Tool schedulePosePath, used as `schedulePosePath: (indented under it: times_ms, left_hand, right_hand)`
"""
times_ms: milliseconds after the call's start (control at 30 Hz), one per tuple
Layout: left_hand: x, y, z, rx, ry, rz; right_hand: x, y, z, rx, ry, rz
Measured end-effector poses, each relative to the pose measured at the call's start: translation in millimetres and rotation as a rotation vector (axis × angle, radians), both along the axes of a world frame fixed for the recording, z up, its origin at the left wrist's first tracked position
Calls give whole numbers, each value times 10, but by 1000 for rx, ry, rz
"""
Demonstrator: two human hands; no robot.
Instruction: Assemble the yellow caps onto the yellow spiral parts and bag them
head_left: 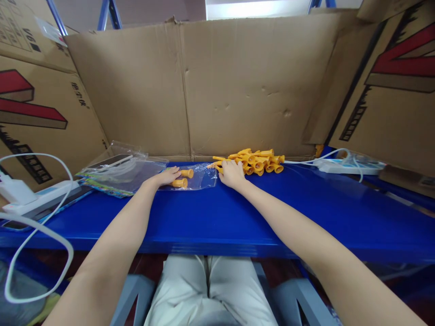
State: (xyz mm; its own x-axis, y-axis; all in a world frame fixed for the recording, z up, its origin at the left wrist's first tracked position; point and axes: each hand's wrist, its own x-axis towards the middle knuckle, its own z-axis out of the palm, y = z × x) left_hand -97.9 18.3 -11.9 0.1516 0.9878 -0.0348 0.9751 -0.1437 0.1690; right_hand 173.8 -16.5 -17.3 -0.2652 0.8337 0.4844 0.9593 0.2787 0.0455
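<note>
My left hand [168, 176] lies low over a clear plastic bag [204, 178], its fingers stretched out. Beside its fingertips are two orange-yellow plastic horn-shaped pieces, an upper horn [187, 173] and a lower horn [179, 183], flared ends to the right. Whether they are inside the bag or on it I cannot tell. At the left edge of a pile of similar horns [260, 159], my right hand [233, 174] has its fingers bent down around a horn. Thin stems stick out left of that hand; its fingertips are partly hidden.
More clear bags [118, 174] with colourful printed edges lie left on the blue table [210, 217]. A white power strip [350, 166] is at right, a second power strip [44, 197] with looping cable at left. Cardboard [238, 86] walls the back and sides.
</note>
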Motion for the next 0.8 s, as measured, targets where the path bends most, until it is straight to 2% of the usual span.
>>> schedulePosePath:
  times_ms: [133,233,400,500,600,700,800]
  left_hand:
    - [-2,-2,3,-1,5,2]
    - [0,2,-3,12,-5,0]
    - [-13,17,-23,39,-25,2]
    - [-24,21,-29,26,-7,-6]
    - [-22,13,-26,24,4,-1]
    - [-11,-5,-14,19,5,-6]
    - [-5,-21,1,10,12,-21]
  right_hand:
    - [-11,-18,24,-49,-22,27]
    - [4,-4,50,-31,66,37]
    - [100,102,107,-19,514,61]
    - [149,197,126,-16,852,176]
    - [161,238,183,72,1104,288]
    - [161,200,292,159,1251,358]
    - [178,128,385,125,1216,378]
